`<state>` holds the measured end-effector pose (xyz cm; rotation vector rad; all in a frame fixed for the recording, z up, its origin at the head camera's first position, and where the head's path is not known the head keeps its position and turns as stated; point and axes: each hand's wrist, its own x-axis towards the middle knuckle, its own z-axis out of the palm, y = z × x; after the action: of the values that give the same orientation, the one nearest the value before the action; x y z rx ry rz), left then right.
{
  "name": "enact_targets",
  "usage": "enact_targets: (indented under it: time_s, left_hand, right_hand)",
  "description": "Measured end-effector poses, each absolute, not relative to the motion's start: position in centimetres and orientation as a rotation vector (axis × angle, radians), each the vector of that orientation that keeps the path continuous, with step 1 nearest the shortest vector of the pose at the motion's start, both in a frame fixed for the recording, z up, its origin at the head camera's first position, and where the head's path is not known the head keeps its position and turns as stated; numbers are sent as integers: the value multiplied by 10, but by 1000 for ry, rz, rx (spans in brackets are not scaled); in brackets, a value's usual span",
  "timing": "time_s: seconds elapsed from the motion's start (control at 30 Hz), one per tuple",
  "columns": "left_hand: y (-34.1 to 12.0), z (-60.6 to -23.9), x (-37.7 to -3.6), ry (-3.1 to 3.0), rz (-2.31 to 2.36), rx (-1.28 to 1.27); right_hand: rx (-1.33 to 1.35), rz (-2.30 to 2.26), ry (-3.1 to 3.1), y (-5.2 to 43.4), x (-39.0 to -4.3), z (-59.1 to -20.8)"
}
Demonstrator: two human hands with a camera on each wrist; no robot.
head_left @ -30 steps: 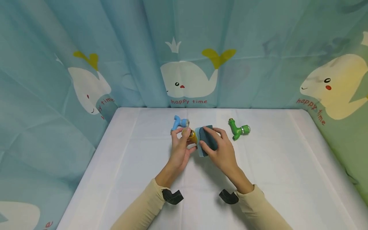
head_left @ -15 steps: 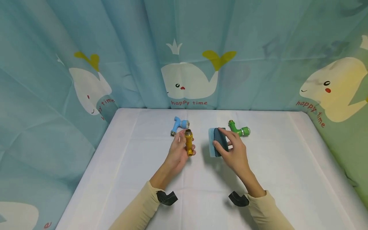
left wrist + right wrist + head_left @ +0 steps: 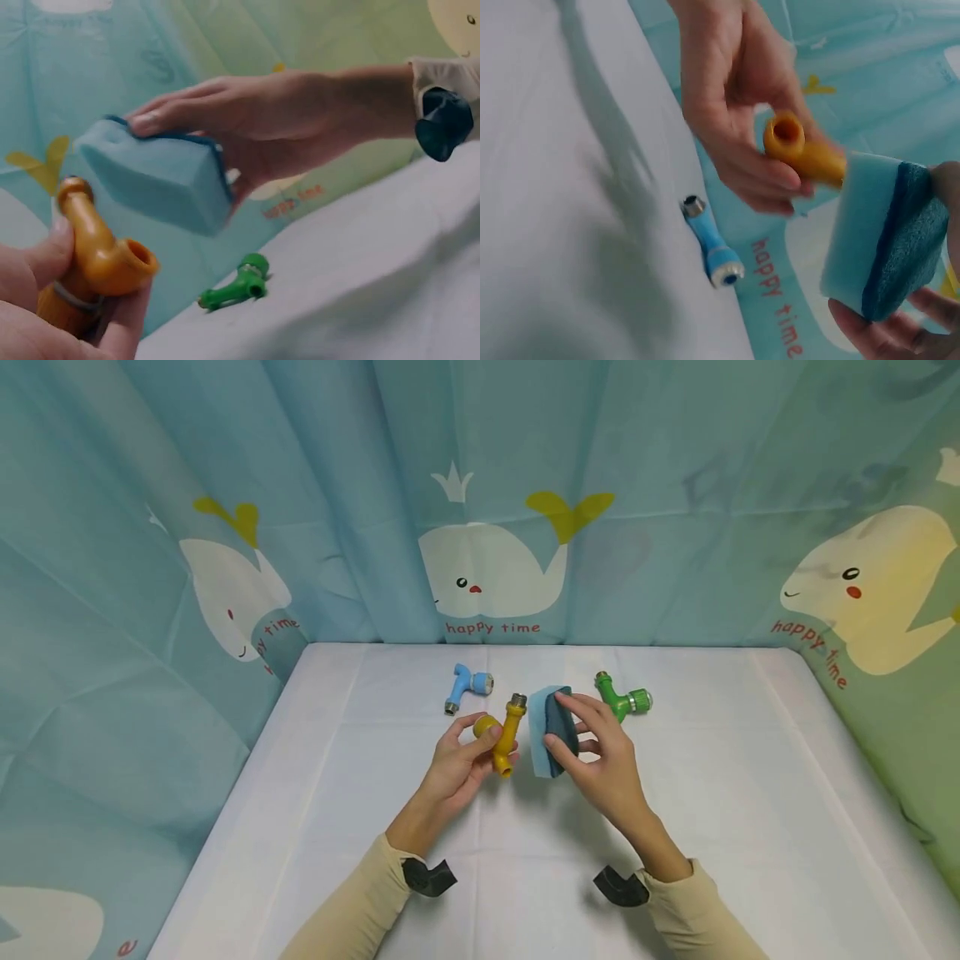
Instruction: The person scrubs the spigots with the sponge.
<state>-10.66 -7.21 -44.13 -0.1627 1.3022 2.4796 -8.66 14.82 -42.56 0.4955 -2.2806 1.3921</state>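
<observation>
My left hand point(image 3: 455, 768) holds a yellow faucet point(image 3: 509, 737) above the table, thumb across it near the round handle. Its threaded metal end tilts up and its spout points down. Opposite, my right hand point(image 3: 606, 760) pinches a sponge point(image 3: 551, 733) with a light blue foam side and a dark blue scouring side. The foam faces the faucet; in the head view a narrow gap parts them. In the left wrist view the sponge point(image 3: 161, 176) is up and to the right of the faucet point(image 3: 97, 247). The right wrist view has the sponge point(image 3: 881, 232) overlapping the faucet's far end.
A blue faucet point(image 3: 465, 687) lies on the white table point(image 3: 375, 760) beyond my left hand. Beyond my right hand lies a green faucet point(image 3: 622, 697), partly covered by the fingers in the head view. A whale-print curtain point(image 3: 345, 527) hangs behind the table.
The yellow faucet first came clear of the sponge as the hands parted, then was turned so its handle shows at the left. Since half a second ago the sponge has moved left, toward it.
</observation>
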Motion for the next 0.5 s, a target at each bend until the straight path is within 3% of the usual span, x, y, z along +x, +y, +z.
enact_targets:
  time_s: [0.37,0.5]
  left_hand:
    - [-72,-441,-100,1360,2470,-31]
    - [-70,-441,-102,1369,2579,-50]
  right_hand:
    - [486,1321,-2242,146,-92,-423]
    - [613,1275,-2323,149,-91,-425]
